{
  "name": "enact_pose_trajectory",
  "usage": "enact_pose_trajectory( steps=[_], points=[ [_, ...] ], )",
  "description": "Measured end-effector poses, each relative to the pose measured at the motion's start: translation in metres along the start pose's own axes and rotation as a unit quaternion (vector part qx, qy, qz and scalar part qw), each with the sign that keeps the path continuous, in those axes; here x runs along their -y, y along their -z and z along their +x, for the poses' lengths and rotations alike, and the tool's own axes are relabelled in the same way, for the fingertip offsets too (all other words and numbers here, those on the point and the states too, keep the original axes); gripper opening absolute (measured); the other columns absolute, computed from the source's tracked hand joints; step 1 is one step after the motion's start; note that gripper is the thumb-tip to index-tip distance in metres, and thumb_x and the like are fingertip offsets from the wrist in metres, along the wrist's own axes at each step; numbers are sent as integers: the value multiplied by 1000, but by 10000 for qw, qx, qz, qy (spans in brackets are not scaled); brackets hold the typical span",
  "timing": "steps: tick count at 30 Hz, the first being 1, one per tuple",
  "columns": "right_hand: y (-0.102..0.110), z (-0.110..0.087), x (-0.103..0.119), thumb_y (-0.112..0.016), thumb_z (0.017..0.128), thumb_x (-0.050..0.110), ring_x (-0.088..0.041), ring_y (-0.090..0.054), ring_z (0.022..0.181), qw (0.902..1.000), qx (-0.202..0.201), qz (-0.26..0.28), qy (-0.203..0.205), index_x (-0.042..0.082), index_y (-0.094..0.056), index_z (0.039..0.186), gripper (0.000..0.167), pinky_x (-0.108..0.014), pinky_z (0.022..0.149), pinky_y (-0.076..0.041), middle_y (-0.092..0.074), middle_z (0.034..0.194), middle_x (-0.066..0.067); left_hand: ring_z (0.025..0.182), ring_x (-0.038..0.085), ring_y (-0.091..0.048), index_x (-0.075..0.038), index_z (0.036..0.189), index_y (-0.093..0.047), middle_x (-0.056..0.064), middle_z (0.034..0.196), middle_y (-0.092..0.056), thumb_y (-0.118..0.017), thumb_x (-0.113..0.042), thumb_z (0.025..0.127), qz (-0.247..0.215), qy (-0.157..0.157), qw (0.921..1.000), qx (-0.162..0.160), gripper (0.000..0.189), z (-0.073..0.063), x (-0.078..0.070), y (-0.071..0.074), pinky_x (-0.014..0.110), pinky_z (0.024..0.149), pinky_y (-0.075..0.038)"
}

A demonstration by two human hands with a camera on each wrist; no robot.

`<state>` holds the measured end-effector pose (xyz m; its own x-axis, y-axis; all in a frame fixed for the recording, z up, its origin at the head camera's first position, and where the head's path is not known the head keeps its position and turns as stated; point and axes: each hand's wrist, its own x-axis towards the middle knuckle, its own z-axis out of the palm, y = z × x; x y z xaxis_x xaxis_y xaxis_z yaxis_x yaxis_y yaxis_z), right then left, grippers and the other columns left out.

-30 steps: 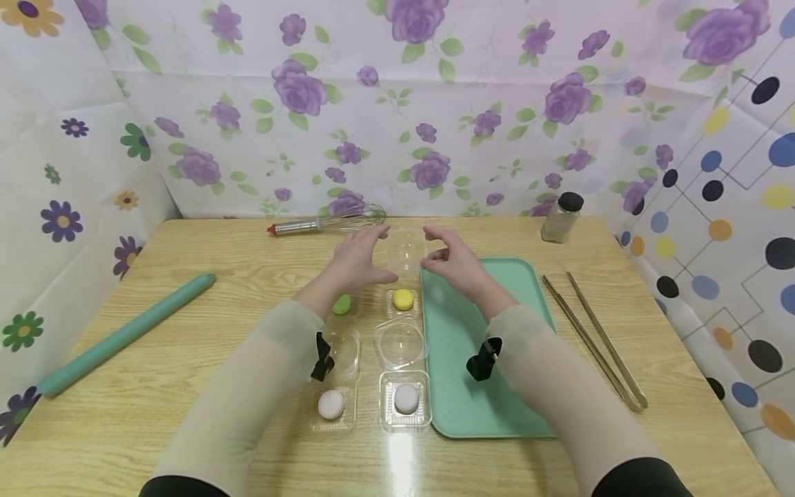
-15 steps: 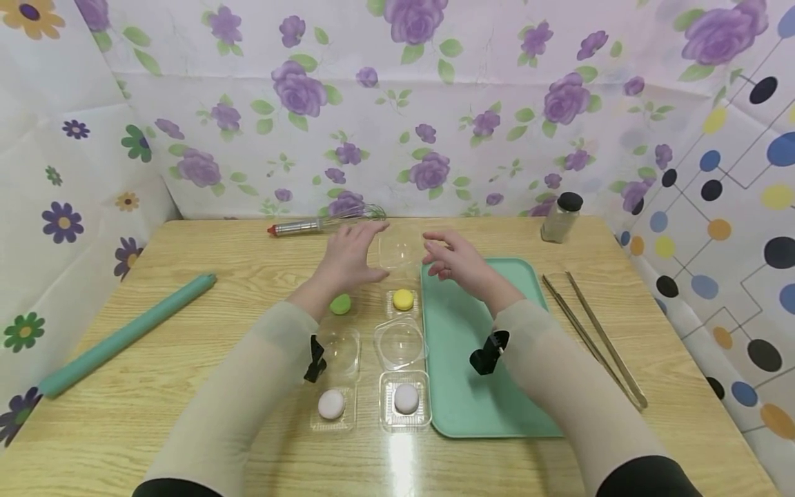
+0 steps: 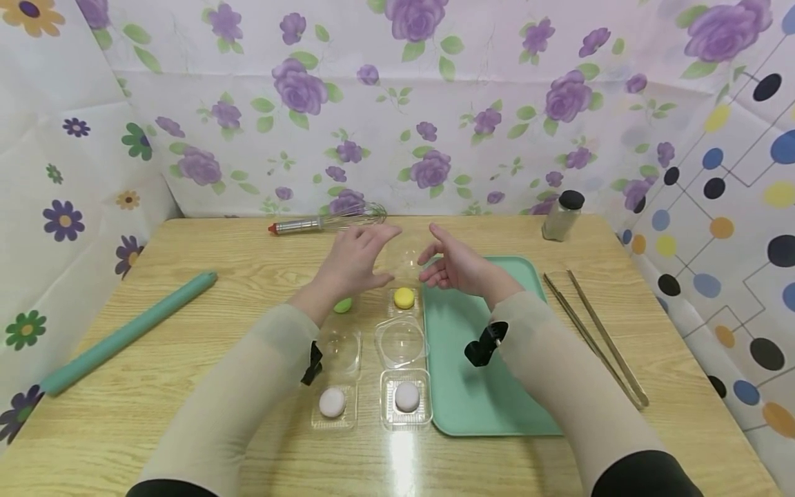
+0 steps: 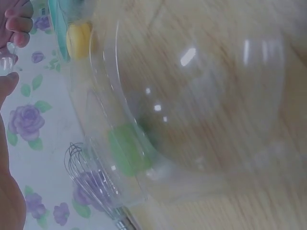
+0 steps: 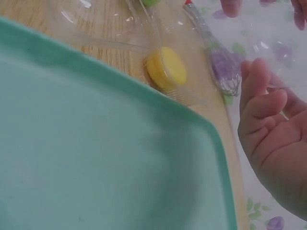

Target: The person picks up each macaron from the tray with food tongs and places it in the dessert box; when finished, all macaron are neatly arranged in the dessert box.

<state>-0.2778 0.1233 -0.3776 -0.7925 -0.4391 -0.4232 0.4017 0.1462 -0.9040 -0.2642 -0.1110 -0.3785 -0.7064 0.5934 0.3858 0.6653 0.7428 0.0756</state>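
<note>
Between my two hands, behind the yellow macaron-like disc (image 3: 404, 298), a clear dome-shaped plastic lid (image 3: 406, 258) is raised. My left hand (image 3: 350, 259) holds its left side, thumb at the near corner and fingers at the far one. My right hand (image 3: 456, 262) is at the lid's right side, fingers loosely bent and thumb raised; whether it touches the plastic is hard to tell. Under the left hand, a green disc (image 3: 343, 305) shows partly. Nearer lie two open clear boxes with pale discs, a white one (image 3: 332, 402) and a lilac one (image 3: 407, 397).
A green tray (image 3: 484, 386) lies under the right forearm, beside the boxes. To its right are metal tongs (image 3: 596, 338) and a black-capped jar (image 3: 563, 215). A whisk (image 3: 329, 221) lies at the back, and a green rolling pin (image 3: 130, 331) at the left.
The lid shifted slightly left with my left hand, then back right. My right hand drew away from the lid, then came close again with its thumb lifted.
</note>
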Motion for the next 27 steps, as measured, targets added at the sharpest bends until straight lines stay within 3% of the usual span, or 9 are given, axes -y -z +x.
enact_pose_trajectory(
  steps=[11, 14, 18, 22, 25, 27],
  points=[
    [3, -1, -1, -33, 91, 63, -20, -60, 68, 9998, -20, -82, -162, 2, -53, 100, 65, -28, 61, -43, -65, 85, -13, 109, 33, -42, -23, 141, -30, 1, 139, -42, -81, -38, 70, 46, -35, 9999, 122, 89, -2, -4, -1, 45, 83, -37],
    [2, 0, -3, -36, 92, 59, -20, -60, 68, 9999, -116, -107, -39, 2, -52, 98, 61, -28, 61, -43, -65, 85, -13, 113, 34, -41, -23, 144, -27, 2, 141, -41, -79, -42, 70, -84, 95, 9995, 303, 92, -3, -3, 0, 47, 89, -35],
    [1, 1, -8, -39, 94, 52, -22, -61, 72, 9984, -302, -272, 393, -1, -52, 100, 55, -34, 70, -46, -64, 88, -14, 122, 34, -38, -24, 147, -23, 3, 144, -39, -76, -52, 69, -532, 494, 9953, 638, 98, -3, -2, 1, 51, 99, -30],
    [2, 4, -13, -42, 94, 41, -23, -62, 82, 9920, -420, -600, 1026, -10, -50, 112, 54, -42, 82, -46, -63, 97, -16, 128, 31, -32, -22, 147, -26, 0, 145, -37, -73, -58, 69, -1239, 936, 9833, 947, 98, -2, -1, 1, 51, 104, -22],
    [3, 5, -17, -45, 94, 34, -24, -62, 89, 9808, -503, -1027, 1582, -12, -49, 116, 51, -43, 84, -47, -61, 102, -17, 129, 31, -30, -19, 146, -31, -2, 144, -40, -67, -59, 75, -1929, 1267, 9650, 1248, 89, -1, 0, 1, 51, 105, -20],
    [4, 4, -19, -47, 95, 31, -26, -62, 92, 9688, -564, -1417, 1954, -10, -51, 115, 46, -43, 83, -48, -61, 105, -17, 126, 33, -34, -16, 145, -34, 1, 141, -43, -61, -56, 82, -2428, 1453, 9483, 1434, 79, -1, 1, 2, 52, 102, -25]
  ],
)
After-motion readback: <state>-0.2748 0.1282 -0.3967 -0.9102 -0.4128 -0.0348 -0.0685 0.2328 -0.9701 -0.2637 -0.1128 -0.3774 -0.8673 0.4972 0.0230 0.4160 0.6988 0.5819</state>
